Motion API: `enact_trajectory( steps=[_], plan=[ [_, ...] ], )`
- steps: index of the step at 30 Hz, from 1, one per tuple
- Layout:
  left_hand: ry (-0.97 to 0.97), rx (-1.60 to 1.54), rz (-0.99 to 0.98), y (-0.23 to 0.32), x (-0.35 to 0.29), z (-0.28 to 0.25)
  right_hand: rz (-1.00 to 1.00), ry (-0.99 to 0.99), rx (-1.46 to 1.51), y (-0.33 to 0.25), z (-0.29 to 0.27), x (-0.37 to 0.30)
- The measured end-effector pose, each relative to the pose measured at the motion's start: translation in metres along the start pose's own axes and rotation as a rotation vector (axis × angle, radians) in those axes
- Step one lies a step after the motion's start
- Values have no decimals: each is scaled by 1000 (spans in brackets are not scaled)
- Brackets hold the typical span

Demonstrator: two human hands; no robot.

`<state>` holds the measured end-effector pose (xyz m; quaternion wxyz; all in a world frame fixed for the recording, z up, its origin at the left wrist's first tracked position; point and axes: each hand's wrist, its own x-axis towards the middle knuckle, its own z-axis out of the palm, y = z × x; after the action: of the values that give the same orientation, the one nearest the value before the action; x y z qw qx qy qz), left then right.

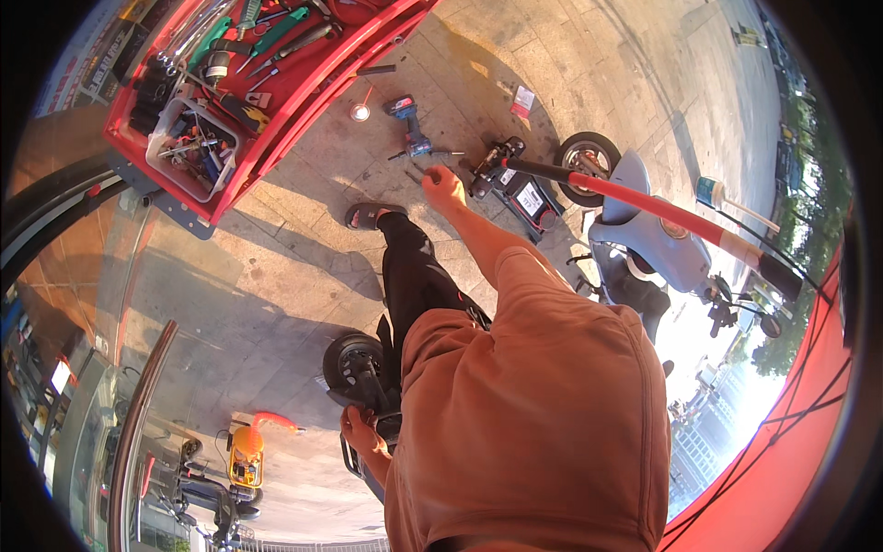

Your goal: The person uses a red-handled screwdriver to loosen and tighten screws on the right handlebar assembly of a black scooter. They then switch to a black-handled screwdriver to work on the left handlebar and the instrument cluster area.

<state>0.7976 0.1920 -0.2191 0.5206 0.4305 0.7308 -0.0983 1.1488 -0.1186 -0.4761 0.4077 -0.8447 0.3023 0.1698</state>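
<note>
My right hand (pixel 444 189) reaches out over the paving with its fingers closed. A thin dark piece shows at its fingertips, too small to make out. Just beyond the hand, a blue and black cordless drill (pixel 411 126) lies on the ground. To its right is a black jack-like base (pixel 522 196) with a long red and black handle (pixel 635 202). My left hand (pixel 364 432) is low at my side, fingers apart, beside the dark frame of a small scooter with a black wheel (pixel 353 362). Whether it touches the frame I cannot tell.
A red tool cart (pixel 276 152) at the upper left holds screwdrivers, pliers and a white bin (pixel 195 147) of small parts. A pale blue scooter (pixel 658 235) stands to the right. A yellow machine with an orange hose (pixel 246 455) sits at the lower left.
</note>
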Motion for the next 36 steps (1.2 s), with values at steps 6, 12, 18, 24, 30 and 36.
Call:
enact_trajectory(
  steps=[6,12,18,24,30,36],
  plan=[
    [-59,105,78,-3,14,-11,211,-331,-314,110,-41,-89],
    [-301,155,105,-57,82,-31,265,-262,-355,194,-74,-138],
    [-349,122,-93,-147,147,-6,220,-230,-400,265,-75,-99],
    [-359,131,-243,-245,178,84,240,-142,-339,340,22,53],
    [-31,294,-161,-276,200,142,176,-21,-77,386,140,253],
    [-19,157,-107,-290,199,148,225,251,-163,400,173,314]
  ],
)
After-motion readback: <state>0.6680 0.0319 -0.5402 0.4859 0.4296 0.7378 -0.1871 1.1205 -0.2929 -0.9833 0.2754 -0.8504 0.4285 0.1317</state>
